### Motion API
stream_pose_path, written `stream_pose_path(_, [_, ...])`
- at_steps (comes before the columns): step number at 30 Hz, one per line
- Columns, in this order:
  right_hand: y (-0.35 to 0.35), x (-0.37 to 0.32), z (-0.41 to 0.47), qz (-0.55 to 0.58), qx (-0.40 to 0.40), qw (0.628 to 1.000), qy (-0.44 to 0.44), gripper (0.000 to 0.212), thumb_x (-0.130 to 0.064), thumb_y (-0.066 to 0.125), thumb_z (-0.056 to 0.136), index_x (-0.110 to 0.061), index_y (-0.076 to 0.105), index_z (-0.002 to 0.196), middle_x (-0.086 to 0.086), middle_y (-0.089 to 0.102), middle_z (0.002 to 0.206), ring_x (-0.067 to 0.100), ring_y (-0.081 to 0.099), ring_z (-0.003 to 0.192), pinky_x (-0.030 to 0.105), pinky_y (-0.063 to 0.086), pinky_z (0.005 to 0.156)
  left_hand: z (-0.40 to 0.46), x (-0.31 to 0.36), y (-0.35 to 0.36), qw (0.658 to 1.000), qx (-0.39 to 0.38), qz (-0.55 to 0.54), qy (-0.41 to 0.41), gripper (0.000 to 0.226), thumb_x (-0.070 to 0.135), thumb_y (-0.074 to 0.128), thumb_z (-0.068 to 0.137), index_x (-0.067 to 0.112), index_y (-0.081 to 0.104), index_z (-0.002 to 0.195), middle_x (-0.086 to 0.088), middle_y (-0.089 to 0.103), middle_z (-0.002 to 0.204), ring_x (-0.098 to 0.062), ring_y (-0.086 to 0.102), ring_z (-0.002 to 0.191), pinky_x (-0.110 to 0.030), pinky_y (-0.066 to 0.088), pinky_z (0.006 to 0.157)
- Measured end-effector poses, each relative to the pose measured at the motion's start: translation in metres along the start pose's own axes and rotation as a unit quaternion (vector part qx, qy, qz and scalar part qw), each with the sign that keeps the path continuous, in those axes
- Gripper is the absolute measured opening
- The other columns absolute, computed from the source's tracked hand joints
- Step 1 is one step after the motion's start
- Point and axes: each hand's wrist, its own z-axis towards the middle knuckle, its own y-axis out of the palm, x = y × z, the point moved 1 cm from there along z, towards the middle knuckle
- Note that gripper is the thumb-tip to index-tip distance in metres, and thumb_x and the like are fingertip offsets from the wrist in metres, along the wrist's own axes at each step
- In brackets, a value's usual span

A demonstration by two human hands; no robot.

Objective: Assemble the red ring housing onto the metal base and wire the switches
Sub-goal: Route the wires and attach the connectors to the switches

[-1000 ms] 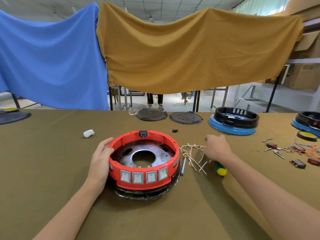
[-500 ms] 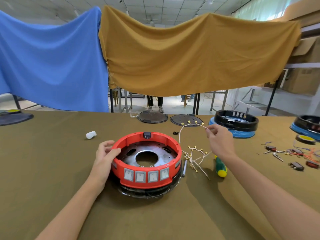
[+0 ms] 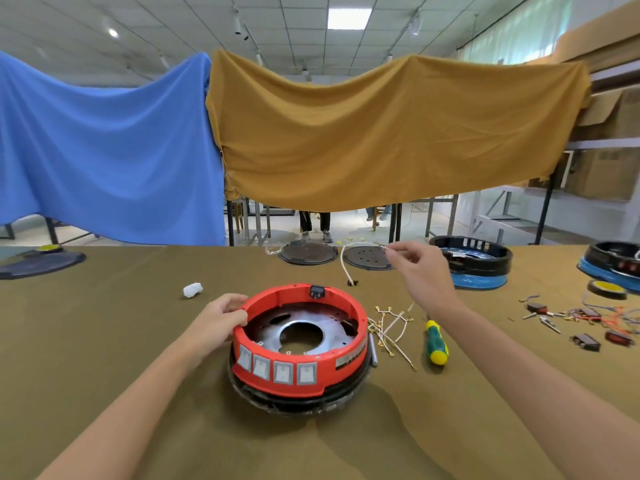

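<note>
My left hand [image 3: 216, 322] still grips the left rim of the red ring housing [image 3: 299, 342], fingers curled over its top edge, just below the centre of the frame. The housing sits on the metal base [image 3: 301, 336], whose silver plate with its round hole shows inside the ring, and the four switches [image 3: 277, 370] face me along the near wall. My right hand [image 3: 424, 275] has come up higher than it was half a second ago: it now hangs right of centre, well above the cloth-covered table [image 3: 104, 341], with thumb and forefinger pinching one end of a white wire [image 3: 343, 263]. That wire now arcs left from my fingertips and drops to the table behind the housing, where before it was only partly lifted. The other loose wires [image 3: 391, 329] remain in a heap just right of the housing, and the green and yellow screwdriver [image 3: 435, 342] lies beside them, no longer half covered by my arm. The view has tilted upward, showing more ceiling. The blue cloth [image 3: 104, 150] and the ochre cloth [image 3: 381, 133] hang across the upper frame.
</note>
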Motion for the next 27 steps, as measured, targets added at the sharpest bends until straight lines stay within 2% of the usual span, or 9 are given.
stream_pose_path(2, [0.007,-0.006,-0.002,0.001,-0.033,0.999,0.003,0.015,-0.029,0.06,0.097,-0.023,0.073,0.095,0.005,0.071,0.084,0.018,0.064,0.081,0.03,0.049,0.071,0.007,0.012,-0.005,0.998,-0.017,0.059,-0.028,0.027,0.007,0.056,0.092,0.015,0.059,0.118,0.0,0.068,0.097,-0.012,0.062,0.072,-0.025,0.048,0.064])
stream_pose_path(4, [0.014,-0.009,-0.003,0.0,-0.058,0.998,0.008,0.017,-0.032,0.059,0.098,-0.023,0.073,0.095,0.007,0.07,0.083,0.021,0.061,0.076,0.031,0.048,0.069,0.01,0.023,-0.011,0.991,-0.015,0.121,-0.064,0.026,0.022,0.063,0.092,0.014,0.057,0.116,-0.004,0.065,0.099,-0.017,0.06,0.085,-0.03,0.046,0.065])
stream_pose_path(7, [0.024,-0.006,-0.003,0.006,-0.091,0.995,0.034,0.015,-0.033,0.061,0.097,-0.027,0.072,0.09,0.005,0.065,0.075,0.005,0.051,0.062,0.023,0.041,0.06,-0.001,0.028,-0.006,0.976,-0.049,0.155,-0.145,0.031,0.03,0.065,0.089,0.022,0.049,0.114,-0.006,0.059,0.115,-0.023,0.059,0.106,-0.036,0.051,0.062])
stream_pose_path(9, [0.031,-0.003,-0.005,0.009,-0.113,0.991,0.072,0.015,-0.035,0.062,0.096,-0.029,0.072,0.086,-0.008,0.064,0.072,-0.002,0.05,0.055,0.02,0.038,0.057,-0.007,0.026,0.0,0.971,-0.065,0.17,-0.153,0.029,0.015,0.053,0.088,0.02,0.046,0.116,-0.01,0.061,0.113,-0.027,0.065,0.1,-0.04,0.058,0.058])
stream_pose_path(12, [0.039,0.001,-0.01,0.023,-0.141,0.983,0.113,0.016,-0.035,0.063,0.095,-0.029,0.072,0.083,-0.015,0.065,0.079,-0.004,0.053,0.058,0.019,0.038,0.054,-0.002,0.028,0.0,0.975,-0.054,0.188,-0.109,0.034,-0.001,0.04,0.085,0.012,0.052,0.114,-0.014,0.068,0.093,-0.028,0.072,0.076,-0.045,0.062,0.062])
stream_pose_path(15, [0.039,0.002,-0.014,0.026,-0.157,0.98,0.122,0.018,-0.037,0.064,0.093,-0.027,0.075,0.084,-0.017,0.063,0.075,0.007,0.053,0.069,0.02,0.039,0.057,0.006,0.044,-0.01,0.966,-0.096,0.235,-0.057,0.044,-0.004,0.045,0.082,0.022,0.065,0.112,-0.01,0.071,0.083,-0.023,0.067,0.061,-0.038,0.06,0.057])
stream_pose_path(20, [0.034,-0.002,-0.011,0.031,-0.198,0.973,0.119,0.017,-0.034,0.065,0.093,-0.024,0.076,0.085,-0.017,0.053,0.049,0.01,0.032,0.048,0.019,0.028,0.043,0.026,0.063,-0.007,0.946,-0.168,0.276,0.008,0.039,-0.003,0.06,0.085,0.021,0.066,0.116,-0.011,0.073,0.109,-0.027,0.074,0.089,-0.046,0.061,0.082])
stream_pose_path(23, [0.037,-0.004,-0.01,-0.002,-0.225,0.968,0.11,0.016,-0.036,0.064,0.093,-0.026,0.076,0.088,-0.024,0.052,0.047,0.002,0.036,0.042,0.015,0.031,0.045,0.037,0.065,0.003,0.94,-0.193,0.28,0.042,0.031,0.002,0.065,0.087,0.019,0.067,0.113,-0.002,0.072,0.112,-0.02,0.073,0.094,-0.041,0.061,0.085])
stream_pose_path(27, [0.045,-0.001,-0.015,-0.013,-0.25,0.963,0.1,0.016,-0.034,0.063,0.095,-0.024,0.074,0.089,-0.021,0.054,0.048,-0.003,0.044,0.04,0.014,0.031,0.05,0.042,0.062,0.025,0.941,-0.196,0.255,0.102,0.028,0.01,0.07,0.089,0.022,0.071,0.114,0.005,0.072,0.115,-0.012,0.066,0.108,-0.042,0.05,0.102])
